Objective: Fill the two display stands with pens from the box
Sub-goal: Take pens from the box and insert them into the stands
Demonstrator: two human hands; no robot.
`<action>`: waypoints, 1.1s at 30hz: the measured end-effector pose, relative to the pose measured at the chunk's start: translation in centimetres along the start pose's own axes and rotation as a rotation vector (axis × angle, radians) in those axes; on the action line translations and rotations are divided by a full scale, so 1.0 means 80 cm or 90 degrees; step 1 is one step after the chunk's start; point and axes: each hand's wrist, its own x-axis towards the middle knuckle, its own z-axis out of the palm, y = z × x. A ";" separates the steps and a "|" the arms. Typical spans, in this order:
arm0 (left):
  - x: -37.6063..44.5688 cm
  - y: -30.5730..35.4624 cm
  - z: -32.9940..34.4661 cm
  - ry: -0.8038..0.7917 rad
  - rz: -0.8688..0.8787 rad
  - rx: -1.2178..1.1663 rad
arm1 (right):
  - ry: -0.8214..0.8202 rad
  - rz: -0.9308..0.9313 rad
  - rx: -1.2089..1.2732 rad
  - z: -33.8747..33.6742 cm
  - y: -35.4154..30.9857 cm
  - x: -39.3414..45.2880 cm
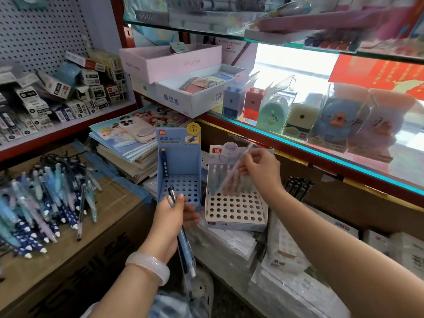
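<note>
Two display stands sit side by side. The blue stand point(181, 166) holds one dark blue pen point(164, 165) at its left wall. The white stand point(236, 210) has a back row of pastel pens point(221, 177). My right hand point(261, 168) pinches a pale pink pen point(234, 169), tilted and blurred, over the white stand's back rows. My left hand point(174, 216) grips a bundle of blue pens point(185, 251) in front of the blue stand. A pile of loose pens point(43, 203) lies on a cardboard box point(91, 246) at the left.
A stack of picture books with a phone point(137, 131) on top stands behind the blue stand. The glass counter point(321, 152) at the right carries boxed sharpeners and toys. White packets point(286, 260) lie under the stands. Small boxes fill the left shelf point(57, 99).
</note>
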 end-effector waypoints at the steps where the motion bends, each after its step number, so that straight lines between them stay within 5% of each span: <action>1: 0.001 -0.001 -0.001 0.021 0.008 0.025 | 0.011 -0.019 -0.053 0.000 0.009 0.001; 6: 0.006 -0.003 -0.003 0.015 0.040 0.029 | -0.048 -0.058 -0.195 0.011 0.039 -0.011; 27: 0.005 0.008 -0.007 0.019 0.058 -0.002 | -0.109 -0.065 -0.329 0.048 0.059 -0.017; 33: 0.010 0.006 -0.008 0.038 0.056 -0.016 | -0.257 -0.034 -0.431 0.041 0.059 -0.035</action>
